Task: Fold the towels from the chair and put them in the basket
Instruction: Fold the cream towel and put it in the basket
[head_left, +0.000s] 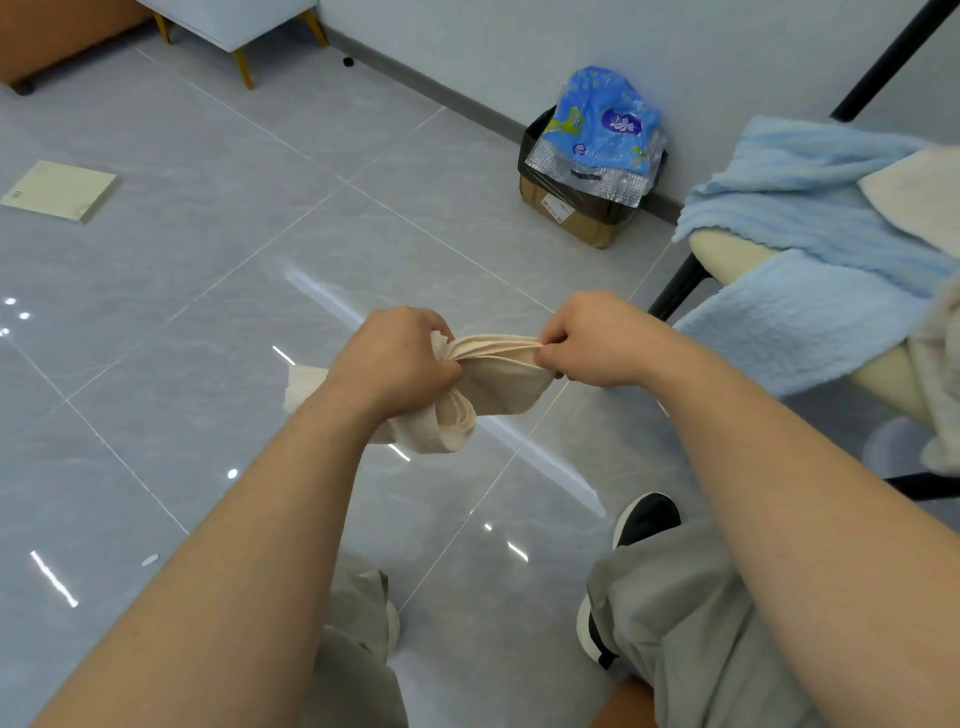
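A small beige towel (496, 382) hangs bunched in the air over the tiled floor, held between both hands. My left hand (397, 358) grips its gathered left end, with cloth hanging below the fist. My right hand (597, 338) pinches the layered top edge at the right. On the chair (727, 252) at the right lie a light blue towel (810, 218), draped over the seat's front, and two more beige towels (919, 195). No basket is in view.
A cardboard box (576, 213) lined with a black bag and stuffed with a blue plastic package stands by the wall. A pale flat booklet (60, 189) lies on the floor at the left. White furniture with wooden legs (244, 65) stands at the back. My feet are below.
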